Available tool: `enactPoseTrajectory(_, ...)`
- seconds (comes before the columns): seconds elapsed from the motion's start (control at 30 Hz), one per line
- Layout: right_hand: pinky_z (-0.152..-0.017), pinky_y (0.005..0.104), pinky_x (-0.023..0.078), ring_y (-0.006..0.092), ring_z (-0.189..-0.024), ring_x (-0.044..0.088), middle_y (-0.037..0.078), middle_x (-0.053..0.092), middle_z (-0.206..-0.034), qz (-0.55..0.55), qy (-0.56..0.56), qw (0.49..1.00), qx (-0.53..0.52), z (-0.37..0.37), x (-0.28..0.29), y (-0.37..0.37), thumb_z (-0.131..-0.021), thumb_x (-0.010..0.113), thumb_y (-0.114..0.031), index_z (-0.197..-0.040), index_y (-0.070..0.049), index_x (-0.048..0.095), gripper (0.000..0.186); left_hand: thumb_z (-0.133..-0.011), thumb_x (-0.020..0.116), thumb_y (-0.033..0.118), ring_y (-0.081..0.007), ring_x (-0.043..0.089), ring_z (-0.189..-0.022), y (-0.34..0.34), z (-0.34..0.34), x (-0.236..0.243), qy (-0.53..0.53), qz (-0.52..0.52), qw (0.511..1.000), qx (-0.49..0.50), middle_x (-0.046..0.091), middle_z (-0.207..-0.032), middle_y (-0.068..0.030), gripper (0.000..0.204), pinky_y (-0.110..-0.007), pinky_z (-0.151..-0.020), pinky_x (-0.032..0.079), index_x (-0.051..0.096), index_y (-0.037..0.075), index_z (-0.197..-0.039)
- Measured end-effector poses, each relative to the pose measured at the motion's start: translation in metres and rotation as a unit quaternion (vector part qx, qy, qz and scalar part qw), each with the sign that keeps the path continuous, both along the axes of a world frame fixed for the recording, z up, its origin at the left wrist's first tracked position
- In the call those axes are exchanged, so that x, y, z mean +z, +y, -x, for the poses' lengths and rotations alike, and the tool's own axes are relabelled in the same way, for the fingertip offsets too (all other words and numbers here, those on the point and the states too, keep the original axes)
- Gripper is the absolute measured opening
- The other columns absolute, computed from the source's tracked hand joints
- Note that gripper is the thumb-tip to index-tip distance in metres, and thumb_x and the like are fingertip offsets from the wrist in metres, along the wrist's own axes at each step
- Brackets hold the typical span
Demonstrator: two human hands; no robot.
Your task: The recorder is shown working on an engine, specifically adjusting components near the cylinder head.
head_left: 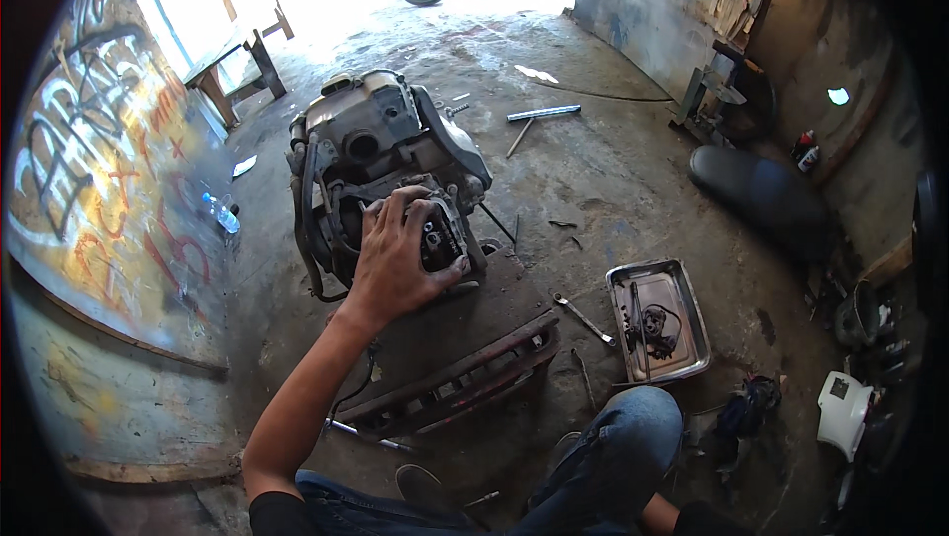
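Note:
A scooter engine, dark and greasy, rests on a low block in front of me. My left hand is closed over the near end of it. Its fingers curl over the top edge of an open engine casing, and the thumb presses on the lower right rim. Metal parts show inside the casing's opening, while my palm covers its left side. Only a bit of my right forearm shows at the bottom edge, by my knee; the right hand itself is out of view.
A metal tray holding a dark chain-like part stands to the right, with a wrench beside it. A slotted dark red block lies before my knees. Farther off are a T-handle tool, a black seat and a water bottle.

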State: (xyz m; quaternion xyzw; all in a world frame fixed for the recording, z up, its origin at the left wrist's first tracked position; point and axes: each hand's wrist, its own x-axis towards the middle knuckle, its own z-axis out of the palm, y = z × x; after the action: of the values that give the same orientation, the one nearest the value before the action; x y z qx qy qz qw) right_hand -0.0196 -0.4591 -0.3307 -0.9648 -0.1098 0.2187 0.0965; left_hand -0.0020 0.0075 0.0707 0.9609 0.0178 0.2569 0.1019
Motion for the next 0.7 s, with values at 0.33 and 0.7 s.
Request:
enactPoseTrajectory(0.33, -0.115, 0.0519, 0.041, 0.0460, -0.141, 0.048, 0.031, 0.042, -0.157, -0.048, -0.015, 0.997, -0.063, 0.053, -0.015, -0.066, -0.093, 0.077, -0.036, -0.155, -0.003, 0.046, 0.077, -0.070, 0.091, 0.034, -0.0409, 0.048, -0.128, 0.001, 0.001, 0.001, -0.004, 0.005, 1.000, 0.024, 0.051, -0.137, -0.0162, 0.073, -0.051, -0.111, 0.040, 0.055, 0.004, -0.126)
enactPoseTrajectory(0.7, -0.117, 0.0521, 0.039, 0.0473, -0.142, 0.047, 0.031, 0.041, -0.158, -0.134, -0.056, 0.987, -0.063, 0.029, -0.025, -0.088, -0.094, 0.076, -0.035, -0.156, -0.004, 0.044, 0.077, -0.071, 0.091, 0.037, -0.0401, 0.049, -0.129, 0.004, 0.003, -0.002, -0.023, -0.002, 1.000, 0.020, 0.053, -0.136, -0.0160, 0.072, -0.051, -0.109, 0.040, 0.056, 0.005, -0.125)
